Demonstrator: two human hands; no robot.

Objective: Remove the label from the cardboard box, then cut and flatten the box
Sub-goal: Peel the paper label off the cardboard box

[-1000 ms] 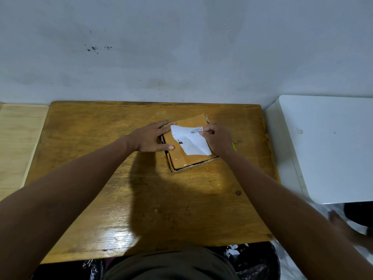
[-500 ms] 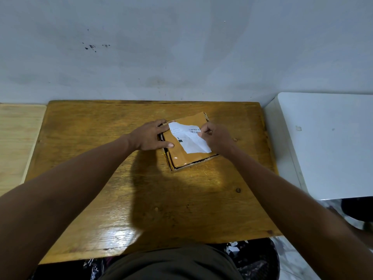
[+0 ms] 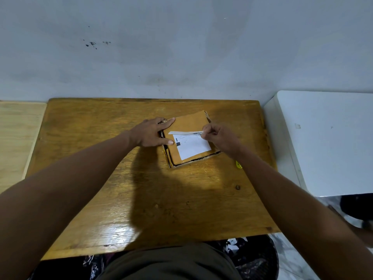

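Note:
A flat brown cardboard box lies on the wooden table, a little right of centre at the back. A white paper label covers the box's near half; its far edge is lifted and folded back toward me. My right hand pinches that lifted edge at the label's right corner. My left hand lies flat on the box's left side, fingers spread over the edge, pressing it down.
A small yellow object peeks out beside my right forearm on the table. A white surface adjoins the table on the right, a pale wooden one on the left. The wall stands right behind.
The label's far edge has come off the box and folded toward me, pulled by my right hand. My left hand stays pressed on the box.

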